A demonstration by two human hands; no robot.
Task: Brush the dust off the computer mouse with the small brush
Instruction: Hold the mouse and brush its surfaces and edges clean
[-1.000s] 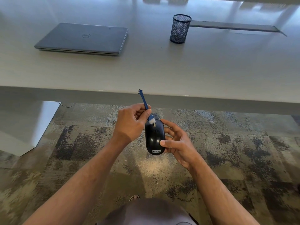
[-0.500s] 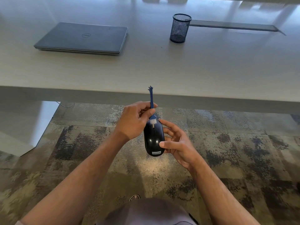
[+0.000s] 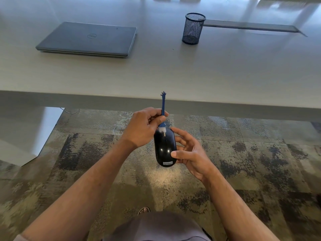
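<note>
Pale desk fills the upper view; its near edge runs across the middle. Below the edge, mottled grey-brown carpet. On the desk: closed grey laptop, far-left of the mouse; black mesh pen cup, upright, beyond the mouse and slightly right. A long flat dark strip lies on the desk right of the cup.

Computer mouse: black, glossy, held in the air over the carpet, nearer than the desk edge. Long axis points away from the person; label end nearest the camera, scroll wheel at the far end.

Right hand: on the right side of the mouse. Thumb pressed on the mouse's top near the label end; fingers curled round its right side and far end, loosely spread. The hand carries the mouse.

Left hand: just left of the mouse's far end. Fingers closed in a pinch on the small brush, thumb and forefinger on the blue handle low down, close above the bristle head.

Brush: blue handle near upright, its top end reaching the desk edge. White bristles touch the mouse's far end, at the scroll wheel.

A sandalled toe shows on the carpet, nearer than the mouse. Grey cloth at the bottom edge.
</note>
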